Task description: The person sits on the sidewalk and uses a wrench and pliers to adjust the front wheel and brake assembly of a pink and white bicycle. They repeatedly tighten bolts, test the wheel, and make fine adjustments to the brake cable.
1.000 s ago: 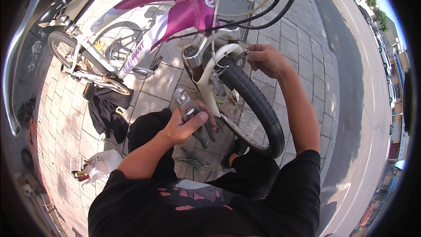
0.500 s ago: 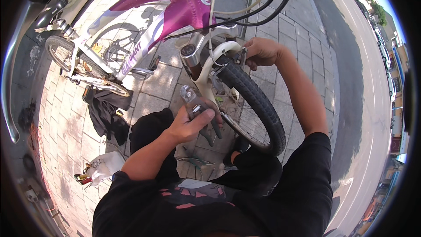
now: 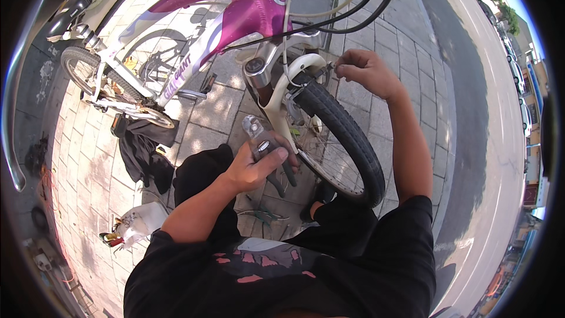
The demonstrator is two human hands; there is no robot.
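Observation:
A magenta and white bicycle (image 3: 235,0) stands in front of me on paving stones, its black front tyre (image 3: 347,141) between my arms. My left hand (image 3: 256,168) is shut on a metal adjustable wrench (image 3: 254,131) whose jaw points up beside the white fork leg (image 3: 276,106). My right hand (image 3: 365,70) pinches a small part at the front brake by the top of the tyre, next to the black cables (image 3: 353,12); what its fingers hold is too small to tell.
A dark cloth (image 3: 141,147) lies on the pavement at the left, near the rear wheel (image 3: 106,82). A white bag with small tools (image 3: 135,227) sits lower left. Green-handled pliers (image 3: 265,215) lie by my knees. A road (image 3: 482,141) runs along the right.
My left hand with the wrench has lifted slightly toward the fork. My right hand stays at the brake. The view has shifted a little.

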